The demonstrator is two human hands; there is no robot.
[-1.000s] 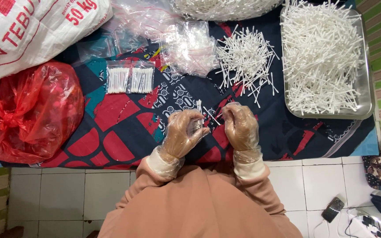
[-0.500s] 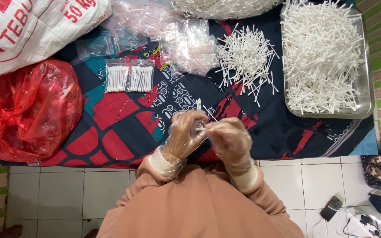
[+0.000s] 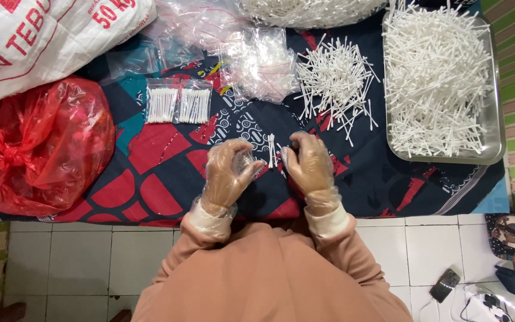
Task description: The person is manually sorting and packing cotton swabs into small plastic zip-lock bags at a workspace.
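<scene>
Two little bags (image 3: 178, 101) in the upper left are already full of swabs, the gloved left hand (image 3: 227, 173) and right hand (image 3: 308, 162) pinch a few swabs (image 3: 272, 150) mid-frame, and the big pile (image 3: 334, 77) and tray (image 3: 495, 128) wait.

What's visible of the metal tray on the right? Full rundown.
The metal tray is a shallow rectangular pan, silvery and shiny like steel, with rounded corners and a low raised rim. It lies flat on the patterned cloth at the far right, its top edge cut off by the frame. A loose, criss-crossed heap of white cotton swabs fills it almost fully, leaving a bare strip along the near and right edges. Neither gloved hand touches it.
</scene>
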